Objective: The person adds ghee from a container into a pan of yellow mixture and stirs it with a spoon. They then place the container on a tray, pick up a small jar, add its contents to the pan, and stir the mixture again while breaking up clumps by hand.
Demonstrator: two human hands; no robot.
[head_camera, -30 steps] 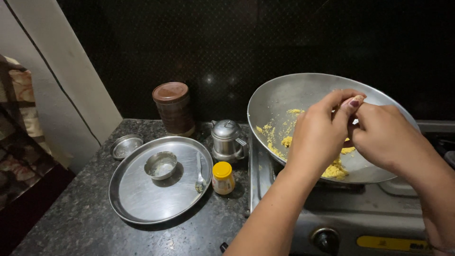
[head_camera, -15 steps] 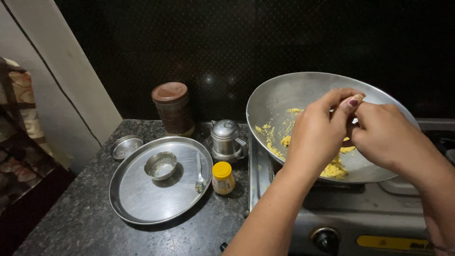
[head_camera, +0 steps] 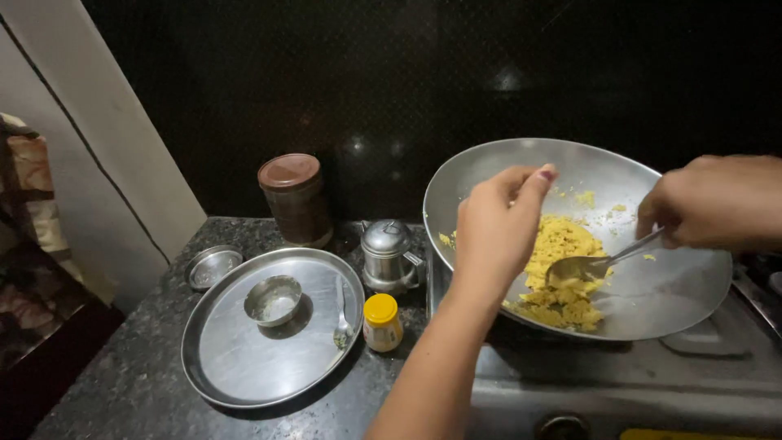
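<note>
Spoon (head_camera: 599,264) in right hand (head_camera: 717,204); bowl lower-left, handle upper-right.

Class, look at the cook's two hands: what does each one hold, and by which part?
The right hand holds a metal spoon by its handle end. The left hand holds nothing visible.

— What do the person's arms and hands look like?
— Both hands, the left hand (head_camera: 497,232) and the right hand (head_camera: 713,204), are bare: no gloves, rings or watch show. The left forearm has no sleeve. One left fingernail carries dark red polish.
</note>
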